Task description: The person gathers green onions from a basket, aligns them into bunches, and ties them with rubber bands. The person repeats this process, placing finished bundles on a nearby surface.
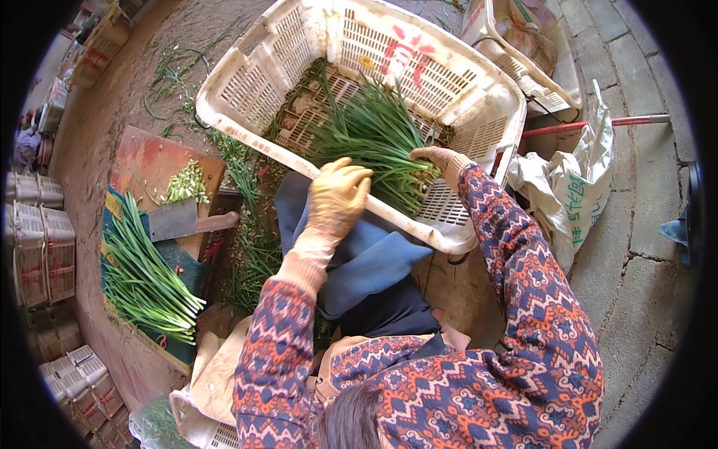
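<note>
My left hand (338,196), in a yellowish glove, lies over the near rim of a white slatted plastic crate (387,210). Its fingertips are beside the leaves; whether it grips the rim is hidden. My right hand (440,159), gloved too, reaches inside the crate and holds the root end of a bunch of green garlic chives (370,134). Their leaves fan out toward the far left of the crate. The crate tilts toward me above a blue cloth (370,269) on my lap.
At left, a cutting board (140,151) carries a cleaver (174,220), chopped pale stalk ends (187,184) and trimmed chives (146,275). Stacked crates (42,252) line the far left. To the right are a white woven sack (566,185), a red pole (622,120) and another crate (521,50).
</note>
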Demonstrator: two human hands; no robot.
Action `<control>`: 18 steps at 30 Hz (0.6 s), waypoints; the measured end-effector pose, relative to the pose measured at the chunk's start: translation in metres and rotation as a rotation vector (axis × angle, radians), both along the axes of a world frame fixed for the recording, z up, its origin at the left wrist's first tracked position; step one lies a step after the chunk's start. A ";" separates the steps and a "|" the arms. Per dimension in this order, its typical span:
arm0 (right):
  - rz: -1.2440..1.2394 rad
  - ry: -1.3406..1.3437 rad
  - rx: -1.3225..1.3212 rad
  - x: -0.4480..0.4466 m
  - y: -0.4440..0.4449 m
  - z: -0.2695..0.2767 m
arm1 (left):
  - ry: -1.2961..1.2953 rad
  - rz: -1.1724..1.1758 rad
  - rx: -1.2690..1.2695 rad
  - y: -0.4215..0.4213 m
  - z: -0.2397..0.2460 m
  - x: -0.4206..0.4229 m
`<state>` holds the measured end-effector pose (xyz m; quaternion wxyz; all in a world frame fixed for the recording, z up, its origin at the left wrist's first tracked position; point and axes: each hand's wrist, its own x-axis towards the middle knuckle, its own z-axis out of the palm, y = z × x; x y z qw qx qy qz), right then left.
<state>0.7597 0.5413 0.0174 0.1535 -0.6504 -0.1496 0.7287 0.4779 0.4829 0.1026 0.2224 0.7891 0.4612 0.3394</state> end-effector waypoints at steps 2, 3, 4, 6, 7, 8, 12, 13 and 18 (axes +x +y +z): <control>-0.029 0.039 0.014 -0.006 0.002 0.007 | 0.154 -0.121 -0.156 0.008 -0.025 0.025; -0.058 0.051 0.026 -0.003 0.003 0.012 | 0.246 -0.189 -0.278 0.013 -0.040 0.040; -0.053 0.146 0.047 0.004 0.007 0.006 | 0.416 -0.238 -0.365 0.017 -0.037 0.058; -0.104 0.259 0.068 0.010 0.008 0.000 | 0.615 -0.298 -0.544 0.022 -0.029 0.082; -0.123 0.259 0.080 0.008 0.006 0.004 | 0.535 -0.315 -0.540 0.021 -0.033 0.086; -0.173 0.276 0.107 0.004 0.003 0.008 | 0.553 -0.311 -0.560 0.022 -0.037 0.089; -0.177 0.451 0.102 0.016 0.005 -0.006 | 0.526 -0.260 -0.523 0.026 -0.039 0.094; -0.178 0.504 0.080 0.018 0.006 -0.004 | 0.541 -0.249 -0.529 0.026 -0.042 0.093; -0.222 0.707 0.121 0.019 -0.002 -0.010 | 0.527 -0.238 -0.549 0.035 -0.039 0.098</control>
